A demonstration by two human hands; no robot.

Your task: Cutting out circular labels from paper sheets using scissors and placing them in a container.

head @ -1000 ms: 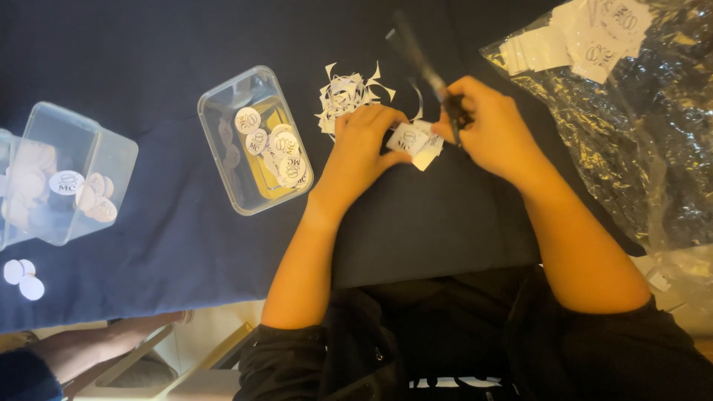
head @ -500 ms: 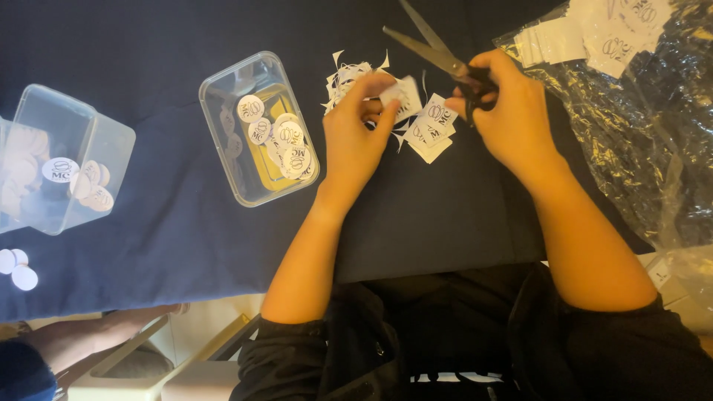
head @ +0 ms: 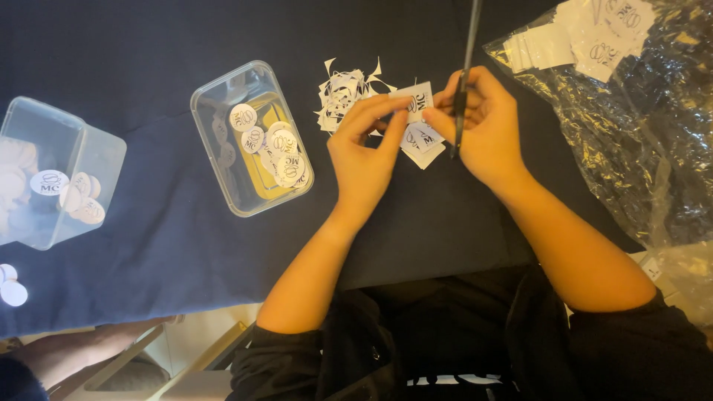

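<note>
My left hand (head: 365, 152) pinches a small white paper square (head: 417, 99) with a dark round print, held above the dark blue tablecloth. My right hand (head: 484, 126) grips black scissors (head: 465, 70), whose blades point away from me toward the top edge of the view. A few more printed squares (head: 422, 145) lie under my hands. A heap of white paper offcuts (head: 343, 93) sits just beyond my left hand. To the left stands a clear plastic tub (head: 223, 160) holding several cut round paper discs.
A second clear tub (head: 63, 148) with discs stands at the far left, with two loose discs (head: 9, 286) near the table edge. A crinkled clear plastic bag (head: 646, 134) with uncut printed sheets (head: 587, 37) fills the right. Another person's arm (head: 82, 353) shows at bottom left.
The scissors swung from pointing up-left to pointing straight away from me. My left hand keeps hold of the paper square, and both hands have drawn closer together.
</note>
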